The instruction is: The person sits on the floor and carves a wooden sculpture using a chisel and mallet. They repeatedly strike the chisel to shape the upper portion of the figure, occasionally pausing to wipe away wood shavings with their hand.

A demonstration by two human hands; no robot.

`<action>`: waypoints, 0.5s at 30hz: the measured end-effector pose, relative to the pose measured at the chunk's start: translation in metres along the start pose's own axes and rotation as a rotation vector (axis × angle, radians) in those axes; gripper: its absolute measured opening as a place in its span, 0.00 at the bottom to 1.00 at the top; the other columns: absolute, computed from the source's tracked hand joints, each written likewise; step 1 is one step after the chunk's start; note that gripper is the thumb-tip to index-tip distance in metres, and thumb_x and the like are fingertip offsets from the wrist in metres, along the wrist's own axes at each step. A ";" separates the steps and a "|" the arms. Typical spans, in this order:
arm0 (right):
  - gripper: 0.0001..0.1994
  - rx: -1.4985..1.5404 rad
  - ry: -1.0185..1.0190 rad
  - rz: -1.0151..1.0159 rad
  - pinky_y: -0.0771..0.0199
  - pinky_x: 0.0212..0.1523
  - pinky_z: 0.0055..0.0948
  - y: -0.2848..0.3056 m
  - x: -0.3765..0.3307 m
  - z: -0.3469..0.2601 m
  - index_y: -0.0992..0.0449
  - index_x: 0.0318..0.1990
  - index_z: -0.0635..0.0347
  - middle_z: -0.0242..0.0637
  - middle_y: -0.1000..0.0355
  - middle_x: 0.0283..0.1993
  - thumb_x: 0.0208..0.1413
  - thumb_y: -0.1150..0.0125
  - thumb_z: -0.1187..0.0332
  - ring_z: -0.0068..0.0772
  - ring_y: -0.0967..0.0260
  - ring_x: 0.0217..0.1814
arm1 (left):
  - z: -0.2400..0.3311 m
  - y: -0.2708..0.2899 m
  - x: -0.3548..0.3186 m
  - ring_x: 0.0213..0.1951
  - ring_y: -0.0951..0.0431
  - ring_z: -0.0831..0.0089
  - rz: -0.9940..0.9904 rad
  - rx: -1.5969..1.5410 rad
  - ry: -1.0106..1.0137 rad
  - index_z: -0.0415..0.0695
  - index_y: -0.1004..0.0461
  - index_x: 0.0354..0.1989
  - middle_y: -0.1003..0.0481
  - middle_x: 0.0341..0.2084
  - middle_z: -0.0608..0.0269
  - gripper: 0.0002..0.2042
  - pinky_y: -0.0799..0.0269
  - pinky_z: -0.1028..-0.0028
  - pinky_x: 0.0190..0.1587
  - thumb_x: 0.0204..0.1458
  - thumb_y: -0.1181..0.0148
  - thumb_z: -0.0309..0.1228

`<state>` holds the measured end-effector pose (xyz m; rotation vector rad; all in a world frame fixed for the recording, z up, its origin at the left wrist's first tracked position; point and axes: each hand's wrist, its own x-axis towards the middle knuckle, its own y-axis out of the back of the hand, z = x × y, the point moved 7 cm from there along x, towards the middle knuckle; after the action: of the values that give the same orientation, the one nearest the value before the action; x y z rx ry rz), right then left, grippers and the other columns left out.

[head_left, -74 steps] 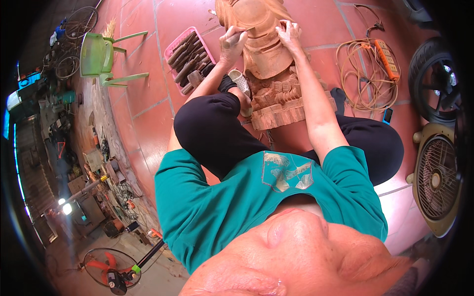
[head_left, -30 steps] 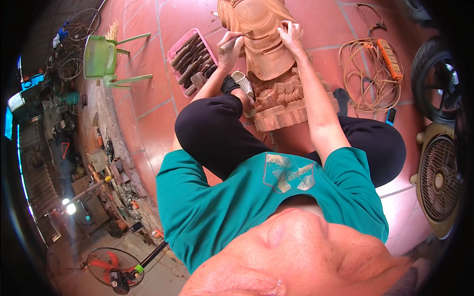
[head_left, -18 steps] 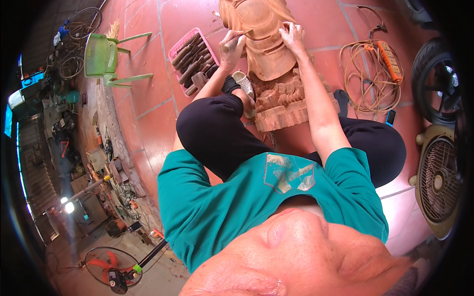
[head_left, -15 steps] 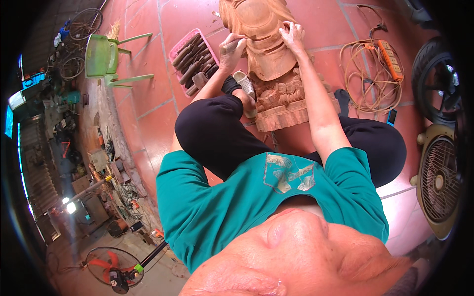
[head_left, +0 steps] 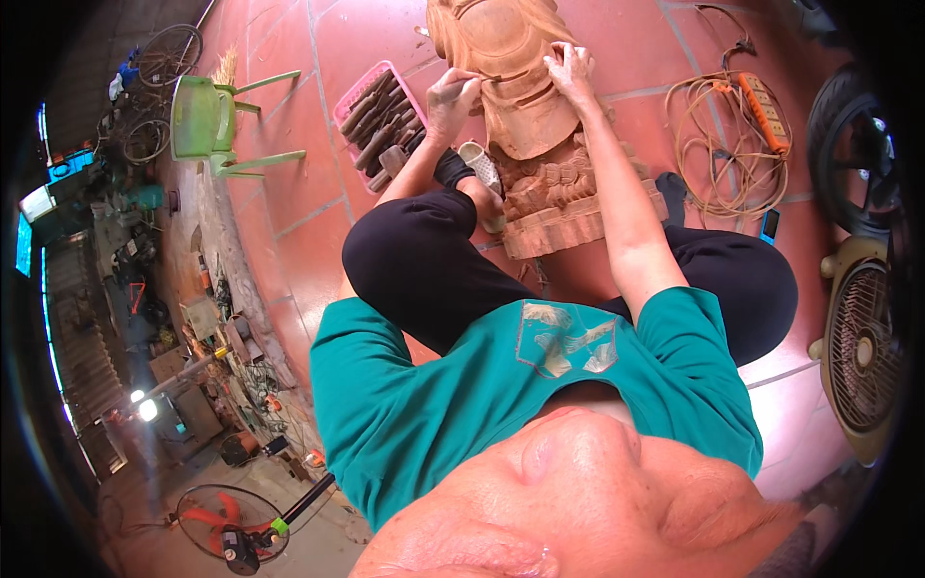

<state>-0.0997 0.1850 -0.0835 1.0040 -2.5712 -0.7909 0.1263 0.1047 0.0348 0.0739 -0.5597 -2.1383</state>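
Over at the far left, a green plastic chair [head_left: 204, 120] stood on the red tiled floor [head_left: 289, 231], with a bicycle [head_left: 159, 67] parked behind it. Low in the corner stood a floor fan with red blades [head_left: 226, 525]. Nearer the person, a pink plastic tray [head_left: 349, 96] lay on the tiles, filled with wood-handled carving tools [head_left: 381, 130] lying side by side.

The person sat on the floor in a teal shirt and black trousers, legs folded around the base of a large wooden carving [head_left: 530, 116]. The carving lay on the tiles straight ahead of them, pale brown, its ornate base nearest the lap and its rounded upper part reaching away toward the top edge.

The left hand [head_left: 451, 94] was closed around a thin tool [head_left: 487, 77], whose tip rested against the carving's left flank. Just right of that, the right hand [head_left: 568, 72] lay on the carving's upper right side, fingers spread and pressed to the wood, holding nothing that I could make out.

Further right, a tangle of tan cable [head_left: 718, 144] with an orange power strip [head_left: 766, 106] lay on the floor, well apart from the carving. A dark tyre [head_left: 853, 144] stood at the right edge, and below it a beige box fan [head_left: 858, 356].
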 end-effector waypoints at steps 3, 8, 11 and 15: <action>0.21 0.047 0.017 -0.009 0.34 0.61 0.50 -0.002 0.001 -0.001 0.27 0.56 0.43 0.43 0.36 0.59 0.55 0.37 0.54 0.53 0.43 0.66 | -0.023 0.013 0.011 0.27 0.25 0.84 0.173 -0.170 0.029 0.37 0.21 0.35 0.23 0.25 0.65 0.04 0.27 0.78 0.31 0.56 0.39 0.25; 0.21 0.015 0.017 -0.016 0.34 0.62 0.50 -0.002 0.002 -0.006 0.27 0.57 0.43 0.43 0.36 0.59 0.55 0.37 0.54 0.53 0.42 0.66 | -0.004 0.011 0.005 0.29 0.23 0.83 0.241 0.287 -0.443 0.38 0.20 0.35 0.21 0.28 0.63 0.04 0.28 0.79 0.32 0.55 0.39 0.24; 0.22 -0.010 0.023 0.006 0.34 0.62 0.50 0.001 0.001 -0.002 0.27 0.57 0.43 0.43 0.36 0.59 0.55 0.37 0.54 0.53 0.42 0.66 | -0.030 0.008 0.005 0.27 0.23 0.82 0.150 -0.058 0.006 0.37 0.20 0.34 0.21 0.25 0.64 0.04 0.28 0.78 0.31 0.55 0.39 0.24; 0.22 0.001 0.004 0.008 0.35 0.63 0.50 0.002 0.002 0.001 0.26 0.56 0.43 0.43 0.35 0.59 0.54 0.37 0.55 0.53 0.42 0.66 | -0.025 0.005 0.003 0.26 0.25 0.83 0.115 -0.213 0.115 0.37 0.22 0.36 0.22 0.24 0.66 0.05 0.29 0.80 0.31 0.56 0.39 0.25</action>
<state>-0.1029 0.1852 -0.0830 0.9945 -2.5705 -0.7847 0.1346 0.0914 0.0150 0.0444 -0.2618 -2.0537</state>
